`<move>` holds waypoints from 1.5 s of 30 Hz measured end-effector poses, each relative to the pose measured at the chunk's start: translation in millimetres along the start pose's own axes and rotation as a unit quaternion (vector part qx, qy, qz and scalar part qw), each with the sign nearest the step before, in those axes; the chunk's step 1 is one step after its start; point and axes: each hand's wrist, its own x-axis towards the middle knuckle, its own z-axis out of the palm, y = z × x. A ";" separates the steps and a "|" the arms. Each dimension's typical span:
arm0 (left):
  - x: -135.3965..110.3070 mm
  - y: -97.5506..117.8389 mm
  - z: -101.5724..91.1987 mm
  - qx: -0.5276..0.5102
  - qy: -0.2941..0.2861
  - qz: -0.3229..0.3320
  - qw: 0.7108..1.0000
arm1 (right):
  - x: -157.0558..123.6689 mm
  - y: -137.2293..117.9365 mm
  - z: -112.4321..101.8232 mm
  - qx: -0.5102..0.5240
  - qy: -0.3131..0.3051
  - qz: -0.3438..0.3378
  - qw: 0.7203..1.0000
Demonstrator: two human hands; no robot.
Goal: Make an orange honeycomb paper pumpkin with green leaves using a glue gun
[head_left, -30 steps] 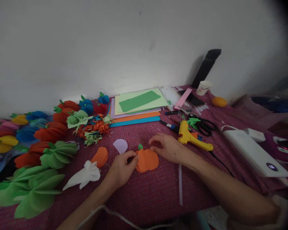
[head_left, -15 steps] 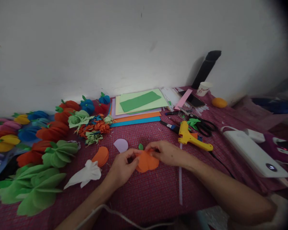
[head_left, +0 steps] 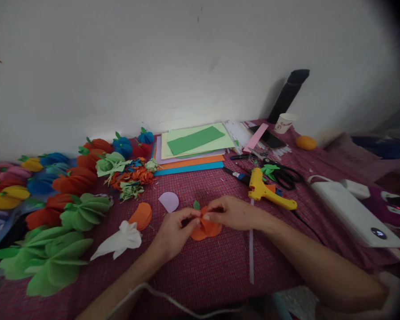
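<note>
Whitish wall (head_left: 173,66) backs a counter (head_left: 203,275) spread with red checked cloth. Just below the frame's centre is an orange, pumpkin-shaped paper piece (head_left: 206,232), a small green leaf (head_left: 196,205) at its top. Left hand (head_left: 175,233) and right hand (head_left: 231,213), fingers nearly closed, appear to pinch its upper part. Uneven pulling could tear or crease it; the right forearm, crossing a pale purple strip (head_left: 251,258), could drag that or bump the yellow glue gun (head_left: 263,190).

Left hand (head_left: 176,231) and right hand (head_left: 231,213) pinch orange paper pumpkin (head_left: 213,229) near its green leaf (head_left: 196,205); white tissue (head_left: 125,240) lies at left, yellow glue gun (head_left: 263,191) at right.
</note>
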 end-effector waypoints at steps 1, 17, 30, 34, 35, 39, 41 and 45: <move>0.5 0.5 0.4 0.006 0.000 0.005 1.000 | -0.8 -1.3 -0.4 0.004 -0.009 0.003 1.000; 2.2 0.0 -13.2 0.178 0.109 -0.021 0.978 | -1.0 1.3 0.8 0.030 -0.034 0.060 0.997; 0.0 1.6 -17.7 0.282 0.021 0.008 0.959 | 2.8 11.6 0.5 0.025 -0.045 0.092 0.994; 0.5 -0.2 -19.2 0.258 0.028 0.011 0.966 | 3.1 13.3 1.4 0.024 -0.046 0.089 0.995; 0.5 -0.2 -19.3 0.249 0.030 0.013 0.968 | 3.2 13.5 1.4 0.023 -0.046 0.088 0.995; 0.1 2.9 -18.7 0.189 0.021 0.014 0.982 | 3.6 13.4 1.3 0.022 -0.043 0.088 0.995; 0.0 4.7 -17.1 0.148 0.016 0.004 0.989 | 3.8 12.5 1.3 0.028 -0.043 0.088 0.995; -0.1 4.3 -9.1 0.085 0.014 -0.029 0.996 | 3.6 10.6 1.4 0.038 -0.039 0.085 0.995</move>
